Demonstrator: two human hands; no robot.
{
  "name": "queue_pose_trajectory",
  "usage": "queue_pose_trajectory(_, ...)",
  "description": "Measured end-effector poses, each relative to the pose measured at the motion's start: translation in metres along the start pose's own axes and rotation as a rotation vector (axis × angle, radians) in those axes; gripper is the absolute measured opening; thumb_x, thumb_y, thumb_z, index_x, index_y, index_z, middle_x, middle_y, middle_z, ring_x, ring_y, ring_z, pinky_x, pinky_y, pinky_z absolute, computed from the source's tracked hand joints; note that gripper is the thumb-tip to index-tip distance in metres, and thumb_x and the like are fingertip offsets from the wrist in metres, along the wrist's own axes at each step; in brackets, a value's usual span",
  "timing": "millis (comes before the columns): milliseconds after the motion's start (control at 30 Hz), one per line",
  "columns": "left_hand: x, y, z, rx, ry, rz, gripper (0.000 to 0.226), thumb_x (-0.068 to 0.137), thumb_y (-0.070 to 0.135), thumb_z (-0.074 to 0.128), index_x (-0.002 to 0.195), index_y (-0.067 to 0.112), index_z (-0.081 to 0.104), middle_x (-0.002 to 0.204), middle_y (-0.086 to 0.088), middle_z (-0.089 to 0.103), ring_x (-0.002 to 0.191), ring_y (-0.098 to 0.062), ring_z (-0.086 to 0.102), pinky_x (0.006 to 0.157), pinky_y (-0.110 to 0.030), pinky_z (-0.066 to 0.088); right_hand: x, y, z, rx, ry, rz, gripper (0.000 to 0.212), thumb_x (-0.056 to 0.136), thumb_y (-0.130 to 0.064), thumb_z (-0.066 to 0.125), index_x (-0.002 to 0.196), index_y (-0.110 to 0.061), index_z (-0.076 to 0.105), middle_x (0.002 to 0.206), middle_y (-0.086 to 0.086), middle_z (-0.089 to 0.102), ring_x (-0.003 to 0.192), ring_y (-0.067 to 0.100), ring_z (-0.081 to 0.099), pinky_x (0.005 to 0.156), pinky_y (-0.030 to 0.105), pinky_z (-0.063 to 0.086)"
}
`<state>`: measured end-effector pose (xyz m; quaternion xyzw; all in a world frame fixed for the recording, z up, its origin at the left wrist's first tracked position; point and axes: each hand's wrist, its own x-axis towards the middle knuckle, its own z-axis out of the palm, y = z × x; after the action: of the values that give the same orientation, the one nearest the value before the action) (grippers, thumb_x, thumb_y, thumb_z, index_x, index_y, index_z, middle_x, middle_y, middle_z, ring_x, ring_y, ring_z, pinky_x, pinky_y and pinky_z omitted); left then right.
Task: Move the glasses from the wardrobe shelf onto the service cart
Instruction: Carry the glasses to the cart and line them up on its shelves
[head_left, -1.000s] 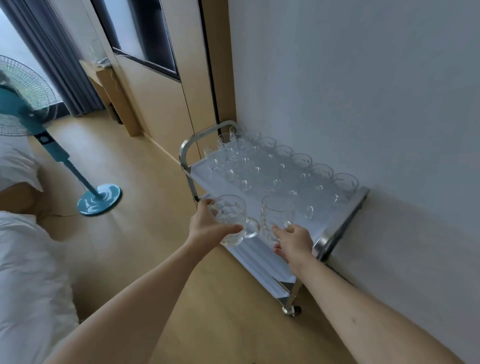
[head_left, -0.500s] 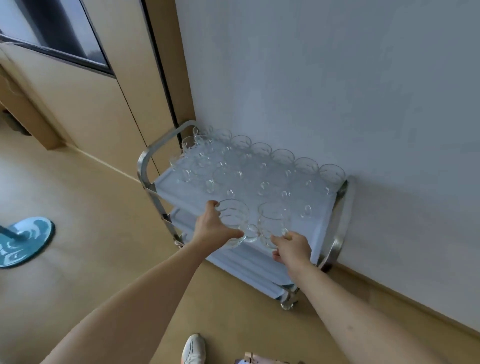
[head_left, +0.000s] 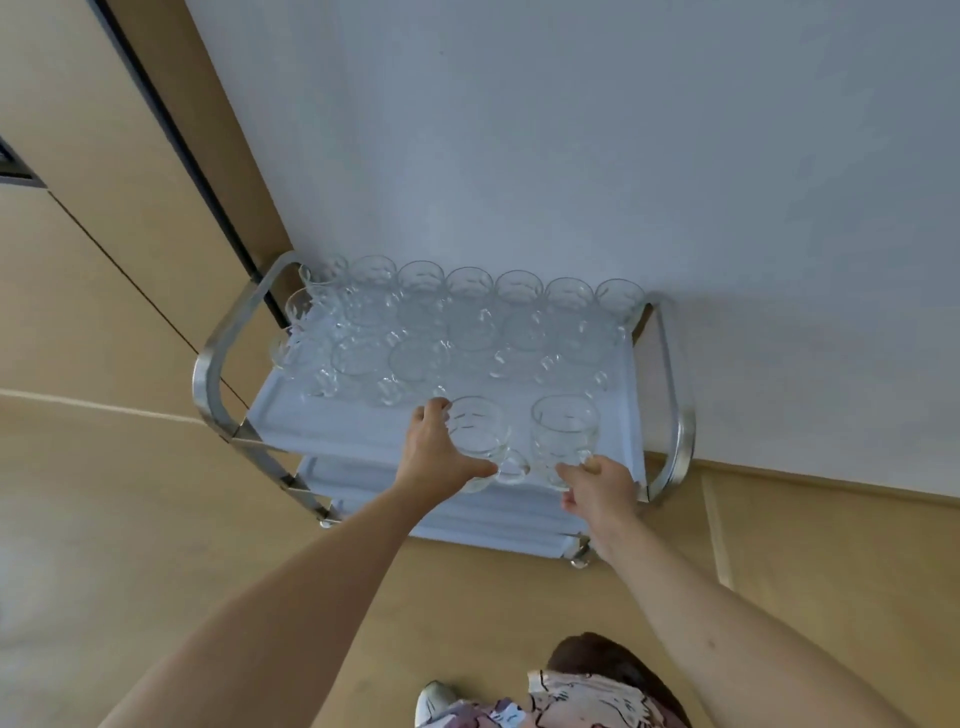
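Glass cups, two in hand: your left hand (head_left: 441, 457) wraps its fingers (head_left: 434, 410) and thumb round the side of one handled glass cup (head_left: 478, 436), and your right hand (head_left: 597, 491) pinches the lower edge of a second glass cup (head_left: 563, 434) just beside it. Both cups are upright at the near edge of the service cart (head_left: 675, 415), over its pale top tray; you cannot tell whether their bases touch the tray. Stock already on the tray: rows of matching clear glass cups (head_left: 467, 322), upright, packed close together from the back edge toward the middle, filling most of the surface. Cart: chrome tube handles at both ends, lower shelves visible beneath the top tray, castor at the near right corner, parked against a white wall (head_left: 571, 130). Wooden wardrobe panels (head_left: 78, 208) stand to the left. Your white shoe (head_left: 434, 701) and patterned clothing show at the bottom edge, on a tan floor (head_left: 130, 519).
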<state>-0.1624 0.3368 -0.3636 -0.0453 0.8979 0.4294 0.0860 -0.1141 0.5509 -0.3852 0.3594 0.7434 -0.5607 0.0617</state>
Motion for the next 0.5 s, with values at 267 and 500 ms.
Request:
queue_pose_trajectory(267, 0.047, -0.003, 0.034, -0.022, -0.034, -0.035, 0.108, 0.052, 0.031, 0.099, 0.14, 0.015, 0.039, 0.132, 0.002, 0.041, 0.121, -0.02, 0.051, 0.095, -0.027, 0.04, 0.037, 0.004, 0.004, 0.057, 0.034, 0.053, 0.039, 0.087, -0.016, 0.077, 0.071, -0.015, 0.042, 0.065, 0.004, 0.046, 0.062, 0.021, 0.052, 0.074, 0.042, 0.056)
queue_pose_trajectory(500, 0.076, -0.007, 0.064, -0.022, -0.033, -0.097, 0.106, 0.053, 0.028, 0.097, 0.14, 0.016, 0.037, 0.133, 0.006, 0.037, 0.121, -0.018, 0.05, 0.091, -0.026, 0.039, 0.075, 0.004, 0.007, -0.114, -0.041, -0.004, 0.035, 0.091, -0.026, 0.073, 0.074, -0.009, 0.048, 0.072, 0.01, 0.052, 0.068, 0.021, 0.047, 0.065, 0.032, 0.039)
